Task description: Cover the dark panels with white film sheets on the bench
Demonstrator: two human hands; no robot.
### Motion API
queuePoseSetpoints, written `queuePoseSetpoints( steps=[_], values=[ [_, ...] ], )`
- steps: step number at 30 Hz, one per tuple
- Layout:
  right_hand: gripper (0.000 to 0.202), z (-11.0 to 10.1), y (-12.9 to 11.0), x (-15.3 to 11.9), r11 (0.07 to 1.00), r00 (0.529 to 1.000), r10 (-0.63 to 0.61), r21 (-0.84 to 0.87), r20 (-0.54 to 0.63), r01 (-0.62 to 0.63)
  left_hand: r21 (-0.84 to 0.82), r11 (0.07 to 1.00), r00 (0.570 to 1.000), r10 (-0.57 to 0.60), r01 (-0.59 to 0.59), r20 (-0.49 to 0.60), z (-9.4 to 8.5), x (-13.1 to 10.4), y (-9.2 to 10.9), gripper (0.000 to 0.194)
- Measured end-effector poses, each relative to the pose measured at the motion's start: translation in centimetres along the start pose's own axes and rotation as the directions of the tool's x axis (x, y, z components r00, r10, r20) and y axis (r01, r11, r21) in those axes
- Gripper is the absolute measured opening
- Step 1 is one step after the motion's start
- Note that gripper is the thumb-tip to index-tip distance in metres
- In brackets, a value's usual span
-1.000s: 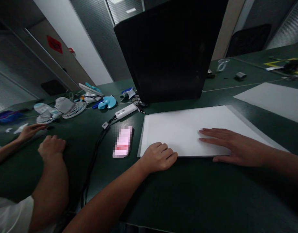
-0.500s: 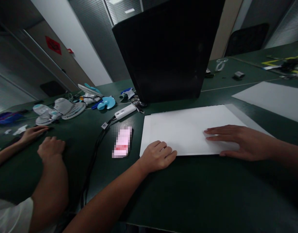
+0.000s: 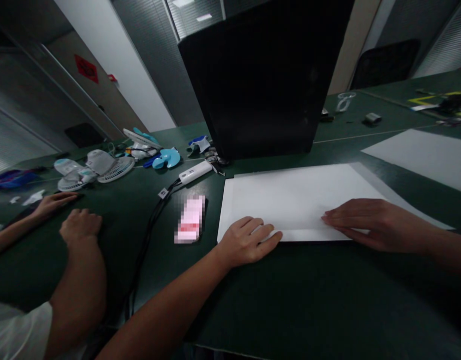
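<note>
A white board or stack of white sheets (image 3: 275, 200) lies on the dark green table, a thin translucent sheet showing along its right side. My left hand (image 3: 247, 240) rests on its near left edge, fingers somewhat apart and holding nothing. Over the right part of the white surface, my right hand (image 3: 369, 222) has its fingers pressed together, fingertips touching the surface near the front edge. Whether a thin sheet is between those fingers is too small to tell.
A large black panel (image 3: 268, 85) stands behind the white sheets. Left of them are a pink object (image 3: 191, 220), a white power strip (image 3: 195, 172) with black cables and fan parts (image 3: 115, 169). Another person's hand (image 3: 80, 225) rests farther left. A white sheet (image 3: 421, 150) lies right.
My right hand's fingers have come together, and the translucent sheet's corner reaches farther right. My left hand's fingers have spread slightly to the right. The view has shifted a little.
</note>
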State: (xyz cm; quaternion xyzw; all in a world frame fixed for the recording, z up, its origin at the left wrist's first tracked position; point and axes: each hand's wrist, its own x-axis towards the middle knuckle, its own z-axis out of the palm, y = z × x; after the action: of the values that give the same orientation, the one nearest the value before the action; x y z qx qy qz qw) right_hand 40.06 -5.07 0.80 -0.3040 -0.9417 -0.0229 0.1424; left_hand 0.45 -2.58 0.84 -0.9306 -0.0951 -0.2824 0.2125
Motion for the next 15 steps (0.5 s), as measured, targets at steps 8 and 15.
queuePoseSetpoints(
  steps=[8,15],
  values=[
    [0.042,0.7,-2.4,1.5,0.998,0.998,-0.060,-0.024,0.002,0.060,0.033,0.999,1.000,0.015,-0.015,0.011,-0.4,0.2,0.0,0.014],
    [0.057,-1.2,5.1,-3.5,0.832,0.847,0.509,-0.163,-0.152,-0.530,0.046,0.999,0.999,0.020,-0.022,0.029,-0.4,0.2,0.2,0.005]
  ],
)
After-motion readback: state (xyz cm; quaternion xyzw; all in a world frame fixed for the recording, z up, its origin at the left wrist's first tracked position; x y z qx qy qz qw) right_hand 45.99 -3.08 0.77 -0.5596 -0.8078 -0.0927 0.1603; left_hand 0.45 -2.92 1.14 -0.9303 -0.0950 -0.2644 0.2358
